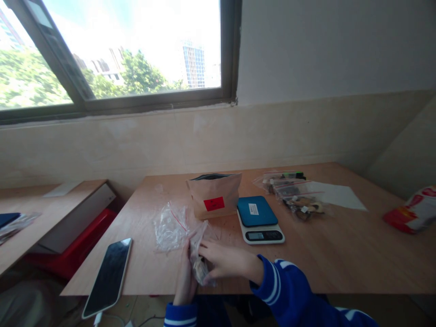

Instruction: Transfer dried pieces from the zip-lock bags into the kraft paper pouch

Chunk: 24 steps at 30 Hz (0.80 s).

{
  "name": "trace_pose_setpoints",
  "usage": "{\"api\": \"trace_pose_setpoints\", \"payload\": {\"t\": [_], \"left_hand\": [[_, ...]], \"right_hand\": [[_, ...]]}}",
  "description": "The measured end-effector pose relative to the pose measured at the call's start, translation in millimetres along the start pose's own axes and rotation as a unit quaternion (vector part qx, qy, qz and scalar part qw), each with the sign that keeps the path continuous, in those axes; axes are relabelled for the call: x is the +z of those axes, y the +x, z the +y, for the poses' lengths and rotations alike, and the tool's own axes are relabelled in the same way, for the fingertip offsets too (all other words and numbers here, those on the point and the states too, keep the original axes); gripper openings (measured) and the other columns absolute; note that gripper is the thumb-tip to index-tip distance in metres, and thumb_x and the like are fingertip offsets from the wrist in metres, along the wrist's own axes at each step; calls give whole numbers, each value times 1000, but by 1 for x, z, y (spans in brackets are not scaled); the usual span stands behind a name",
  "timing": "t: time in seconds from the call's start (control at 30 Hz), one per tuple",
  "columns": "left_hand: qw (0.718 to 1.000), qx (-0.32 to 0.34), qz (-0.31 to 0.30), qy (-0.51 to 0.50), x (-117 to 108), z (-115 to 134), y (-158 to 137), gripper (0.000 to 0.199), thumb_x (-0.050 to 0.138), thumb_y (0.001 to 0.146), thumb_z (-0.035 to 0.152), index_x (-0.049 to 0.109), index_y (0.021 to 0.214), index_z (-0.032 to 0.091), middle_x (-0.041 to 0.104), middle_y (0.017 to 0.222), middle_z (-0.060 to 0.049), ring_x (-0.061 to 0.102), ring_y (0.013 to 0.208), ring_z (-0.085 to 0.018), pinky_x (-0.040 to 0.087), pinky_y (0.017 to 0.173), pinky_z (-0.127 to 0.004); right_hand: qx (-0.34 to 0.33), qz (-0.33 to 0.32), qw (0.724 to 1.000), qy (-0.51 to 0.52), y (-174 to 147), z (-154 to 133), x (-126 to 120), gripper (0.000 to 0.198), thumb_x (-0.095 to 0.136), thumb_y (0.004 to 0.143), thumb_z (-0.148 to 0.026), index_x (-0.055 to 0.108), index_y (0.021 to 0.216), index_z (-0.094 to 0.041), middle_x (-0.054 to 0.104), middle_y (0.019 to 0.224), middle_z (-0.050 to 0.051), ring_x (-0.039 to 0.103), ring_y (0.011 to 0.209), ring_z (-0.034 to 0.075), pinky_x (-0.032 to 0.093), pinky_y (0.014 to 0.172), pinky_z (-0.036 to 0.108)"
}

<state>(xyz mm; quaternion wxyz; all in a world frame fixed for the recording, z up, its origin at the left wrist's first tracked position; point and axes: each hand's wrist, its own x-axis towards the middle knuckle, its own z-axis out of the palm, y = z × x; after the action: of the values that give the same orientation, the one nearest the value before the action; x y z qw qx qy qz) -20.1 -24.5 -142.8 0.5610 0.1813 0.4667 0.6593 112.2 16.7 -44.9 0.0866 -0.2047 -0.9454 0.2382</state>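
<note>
Both hands at counter (pixel 340 254) edge: left hand (pixel 185 281) edge-on, right hand (pixel 225 261) palm-down, fingers pinching small clear zip bag (pixel 199 265) between them.

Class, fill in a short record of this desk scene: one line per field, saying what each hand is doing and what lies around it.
left hand: left hand grips the small clear bag at the table edge
right hand: right hand rests on the same bag, fingers on top
nearby: empty zip bag, brown paper pouch with red label, blue scale
left edge: phone overhanging
far side: filled zip bags, white sheet
</note>
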Motion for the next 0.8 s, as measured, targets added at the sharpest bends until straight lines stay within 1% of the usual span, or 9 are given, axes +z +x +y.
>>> {"api": "trace_pose_setpoints", "payload": {"t": [0.03, 0.07, 0.13, 0.2, 0.33, 0.47, 0.57, 0.67, 0.8], "left_hand": [[1000, 13, -2, 7, -4, -3, 1, 40, 67, 68, 31, 66, 108, 22, 65, 120, -9, 52, 122, -28, 42, 103, -38], [999, 32, 1, 14, -9, -7, 2, 44, 68, 67, 29, 64, 109, 22, 62, 125, -9, 49, 125, -29, 40, 104, -38], [997, 68, 6, 25, -17, -14, 5, 49, 68, 64, 25, 62, 112, 22, 56, 133, -9, 44, 130, -30, 37, 107, -39], [997, 74, 4, 30, -21, -19, 7, 50, 67, 65, 24, 60, 114, 23, 54, 135, -9, 43, 131, -30, 36, 108, -38], [999, 42, 11, 16, -16, -15, 5, 49, 68, 66, 26, 60, 114, 23, 59, 127, -10, 50, 124, -30, 43, 103, -39], [1000, -19, 12, 0, 5, 5, -4, 37, 63, 74, 35, 65, 108, 21, 68, 111, -10, 59, 114, -26, 46, 98, -37], [999, -48, 5, -23, 18, 17, -8, 32, 58, 80, 40, 70, 100, 18, 71, 103, -9, 64, 105, -23, 47, 97, -33], [995, -70, 15, -69, 24, 21, -8, 30, 57, 82, 40, 72, 92, 16, 73, 95, -7, 65, 99, -21, 47, 97, -33], [993, -60, 15, -100, 24, 19, -6, 27, 60, 80, 38, 73, 90, 16, 74, 93, -6, 63, 106, -22, 44, 100, -32]], "right_hand": [[-2, 3, 1000, -16, 1, -1, 5, 53, 79, 67, -31, 60, 109, -5, 58, 119, 20, 52, 113, 31, 44, 98, 41], [-2, 8, 999, -33, 1, -2, 10, 50, 78, 69, -29, 60, 109, -5, 58, 120, 20, 51, 114, 31, 43, 98, 42], [-1, 20, 998, -63, 3, -4, 16, 38, 74, 73, -22, 61, 105, -5, 59, 118, 20, 52, 113, 31, 43, 98, 43], [-7, 28, 997, -75, 4, -5, 17, 31, 70, 74, -17, 62, 101, -5, 61, 114, 19, 53, 111, 31, 44, 97, 42], [-17, 38, 999, -29, 3, -1, 10, 26, 72, 73, -19, 63, 96, -10, 62, 112, 16, 53, 112, 28, 43, 99, 40], [-10, 33, 999, 16, 2, 4, 4, 19, 68, 76, -13, 64, 94, -11, 62, 113, 14, 54, 113, 25, 42, 100, 36], [6, 41, 999, 27, 2, 5, 4, 15, 63, 79, -9, 64, 94, -11, 64, 108, 13, 57, 107, 24, 44, 96, 34], [29, 61, 998, 17, 2, 3, 6, 13, 61, 81, -10, 65, 93, -13, 66, 103, 10, 60, 100, 23, 47, 91, 34], [57, 93, 992, -59, 1, -3, 8, 19, 63, 82, -21, 64, 99, -14, 64, 108, 13, 58, 104, 29, 47, 92, 42]]}}
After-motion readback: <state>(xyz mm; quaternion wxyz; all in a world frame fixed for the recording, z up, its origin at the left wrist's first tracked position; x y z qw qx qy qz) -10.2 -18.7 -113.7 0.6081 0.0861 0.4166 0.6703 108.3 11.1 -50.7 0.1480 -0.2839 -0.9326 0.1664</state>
